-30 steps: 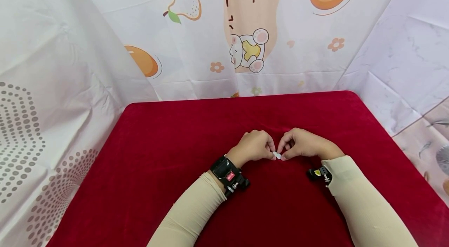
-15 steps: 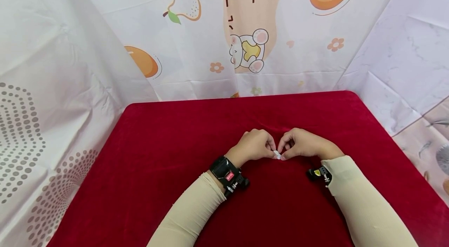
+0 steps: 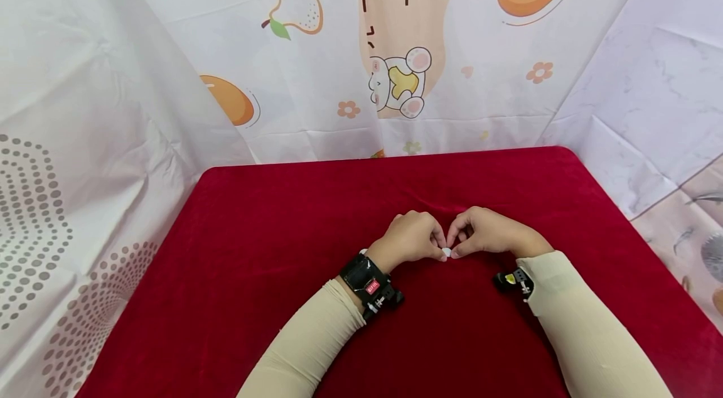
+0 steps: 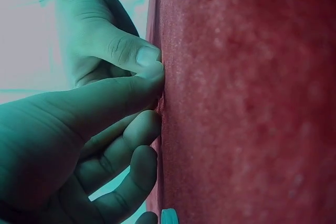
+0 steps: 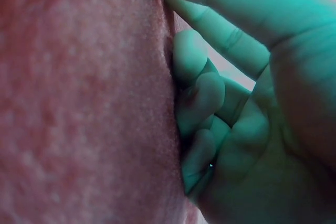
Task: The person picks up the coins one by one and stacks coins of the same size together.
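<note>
In the head view a small white round piece (image 3: 447, 252) lies between the fingertips of both hands, low over the red cloth. From the left, my left hand (image 3: 415, 236) pinches it with thumb and index finger. My right hand (image 3: 488, 231) meets it from the other side, also with thumb and index finger pinched on it. The two thumb tips touch or nearly touch in the left wrist view, where the left hand (image 4: 105, 114) hides the piece. In the right wrist view the right hand (image 5: 241, 103) shows curled fingers against the cloth; no piece is visible there.
Red cloth (image 3: 271, 228) covers the table, with printed curtains (image 3: 316, 71) behind and beside it. Another small white thing (image 3: 363, 251) shows at the left wrist's edge. A pale object (image 4: 169, 216) stands at the bottom of the left wrist view.
Two white pieces showed side by side between the fingertips; now a single white spot shows there. My left hand has shifted slightly right and down, and a white thing appears beside its wrist.
</note>
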### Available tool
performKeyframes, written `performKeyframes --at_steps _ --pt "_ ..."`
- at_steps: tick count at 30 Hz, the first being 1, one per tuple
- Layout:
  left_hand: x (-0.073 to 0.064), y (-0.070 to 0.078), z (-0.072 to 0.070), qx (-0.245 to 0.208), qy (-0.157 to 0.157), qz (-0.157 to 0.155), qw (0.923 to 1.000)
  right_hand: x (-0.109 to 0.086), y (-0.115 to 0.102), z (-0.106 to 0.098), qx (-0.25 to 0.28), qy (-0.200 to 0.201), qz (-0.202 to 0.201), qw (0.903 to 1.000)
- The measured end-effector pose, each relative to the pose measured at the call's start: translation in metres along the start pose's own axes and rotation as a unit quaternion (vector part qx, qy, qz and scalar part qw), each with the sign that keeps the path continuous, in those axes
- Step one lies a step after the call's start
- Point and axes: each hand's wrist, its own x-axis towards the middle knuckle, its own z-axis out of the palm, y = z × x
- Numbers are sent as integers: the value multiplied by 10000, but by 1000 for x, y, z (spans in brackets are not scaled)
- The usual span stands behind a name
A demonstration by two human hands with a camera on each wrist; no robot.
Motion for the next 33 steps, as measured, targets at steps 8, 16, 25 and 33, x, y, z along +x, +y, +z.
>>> performKeyframes --at_steps 8,16,25,33 --pt "0 -1 2 -87 74 -47 9999 0 0 -1 -58 -8 65 10000" --pt "-1 -1 2 -37 62 -159 9998 0 2 0 -54 -4 32 10000" --pt "-1 -3 0 -63 -68 -198 9998 2 3 0 -78 -58 46 9999" --pt "0 -1 0 -30 -49 -184 9998 -1 1 -1 -5 -34 6 10000"
